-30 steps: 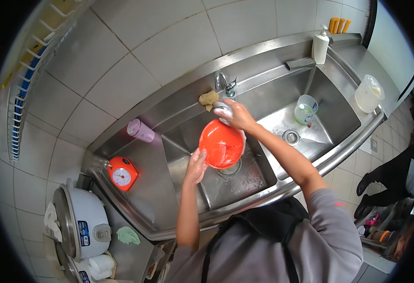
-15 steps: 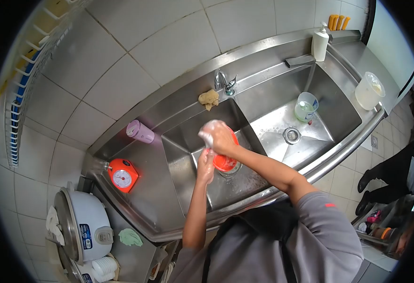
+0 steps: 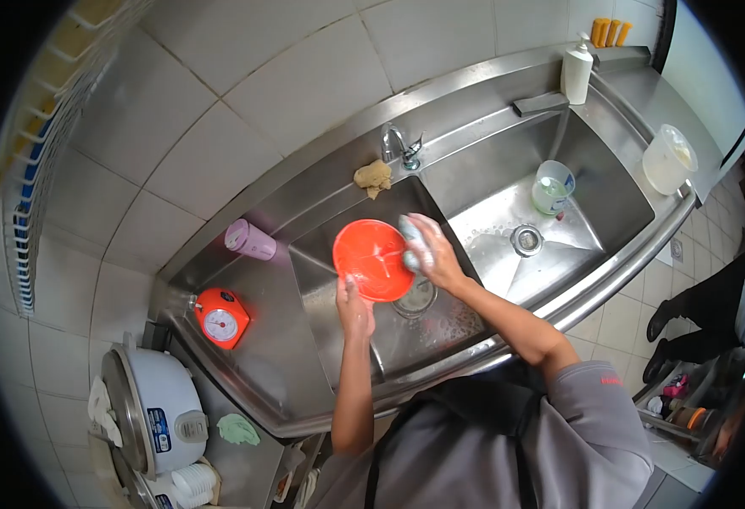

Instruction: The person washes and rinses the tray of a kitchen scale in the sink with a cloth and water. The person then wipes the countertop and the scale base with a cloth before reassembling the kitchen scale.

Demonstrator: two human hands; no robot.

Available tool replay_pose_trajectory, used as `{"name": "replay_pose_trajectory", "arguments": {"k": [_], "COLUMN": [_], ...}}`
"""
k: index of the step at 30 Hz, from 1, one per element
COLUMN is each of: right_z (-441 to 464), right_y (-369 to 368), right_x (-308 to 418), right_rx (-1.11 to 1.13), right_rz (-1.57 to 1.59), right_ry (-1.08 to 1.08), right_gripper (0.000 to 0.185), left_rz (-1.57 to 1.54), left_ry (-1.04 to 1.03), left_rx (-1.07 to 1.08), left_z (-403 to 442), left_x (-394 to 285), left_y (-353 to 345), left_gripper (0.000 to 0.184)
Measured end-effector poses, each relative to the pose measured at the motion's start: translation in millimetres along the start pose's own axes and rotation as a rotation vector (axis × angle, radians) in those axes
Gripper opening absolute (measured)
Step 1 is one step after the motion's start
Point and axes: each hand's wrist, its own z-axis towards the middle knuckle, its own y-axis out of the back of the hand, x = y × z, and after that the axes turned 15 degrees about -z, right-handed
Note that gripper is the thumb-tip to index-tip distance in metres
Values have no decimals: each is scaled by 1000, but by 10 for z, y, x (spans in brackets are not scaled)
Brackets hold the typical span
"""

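Note:
My left hand [image 3: 356, 312] grips the near rim of an orange bowl [image 3: 371, 259], its thumb over the edge. The bowl is tilted with its inside facing up toward me, above the left sink basin [image 3: 326, 316]. Fingers of my right hand [image 3: 441, 257] are wrapped round a pale, foamy sponge [image 3: 412, 243] at the bowl's right rim. Under the bowl, partly covered by it, a clear round container [image 3: 416, 299] sits in the basin. Behind the hands, a tan sponge or cloth [image 3: 374, 177] lies beside the faucet [image 3: 403, 148].
A plastic container [image 3: 552, 188] with greenish liquid stands in the right basin near the drain [image 3: 527, 240]. Left are a purple cup [image 3: 251, 239] and orange scale [image 3: 221, 319]. A pump bottle [image 3: 576, 72] and white tub [image 3: 670, 159] line the right side. A person's legs [image 3: 701, 304] show right.
The orange bowl has been raised and turned so its inside faces me. My right hand with the sponge has moved right, to the bowl's rim. My left hand has shifted slightly left.

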Motion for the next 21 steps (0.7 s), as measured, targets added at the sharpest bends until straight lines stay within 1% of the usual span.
{"name": "replay_pose_trajectory", "arguments": {"k": [2,3,5,6,8,10,11,12,14,15,16,18,19,21], "right_z": [127,135,183,209,215,197,73,-30,-89,-3,99,337,406,549], "right_y": [46,-11,42,43,61,155,64,87,196,281,365,528,598,680], "right_x": [236,175,31,6,16,-25,-213,-219,-323,-433,-558,-617,-676,-823], "right_rx": [24,55,262,368,155,-48,-35,28,56,62,155,245,304,423], "right_rz": [-101,-211,-235,-236,-72,73,-168,-271,-185,-65,9,-14,-47,-111], "right_ry": [188,80,23,-2,-183,-351,-68,-35,-111,-200,-363,-249,-229,-177], "right_gripper": [37,34,33,32,27,24,26,31,33,34,37,35,32,28], "left_rz": [36,31,2,-12,-45,-82,-99,-84,-48,-40,32,178,206,368], "left_ry": [31,41,57,42,8,-40,-59,-48,-25,6,82,233,272,334], "left_rx": [26,34,57,28,-35,-16,-11,-13,-4,64,122,216,191,218], "left_z": [-86,-143,-172,-179,-193,-158,-168,-182,-225,-243,-232,-270,-230,-151], "left_x": [127,146,195,235,333,378,390,395,362,340,347,321,308,260], "left_y": [-77,-185,-239,-236,-275,-348,-386,-412,-433,-452,-491,-615,-724,-862], "left_gripper": [40,39,39,40,41,42,43,44,45,46,47,48,46,45]}}
